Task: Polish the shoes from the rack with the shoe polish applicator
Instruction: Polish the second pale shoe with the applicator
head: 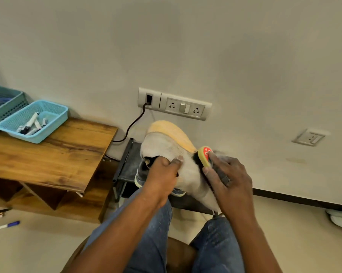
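Above the lap, head view: both hands work on 1 shoe.
Shoe (166, 144): pale grey, tan-yellow sole, tipped sideways before the dark rack (126, 164).
Left hand (162, 174): fingers curled into the shoe's opening.
Right hand (227, 180): clamped on the yellow applicator (204, 155), red label, pressed against the shoe.

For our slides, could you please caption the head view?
Left hand holds a pale shoe while right hand presses the polish applicator against it.
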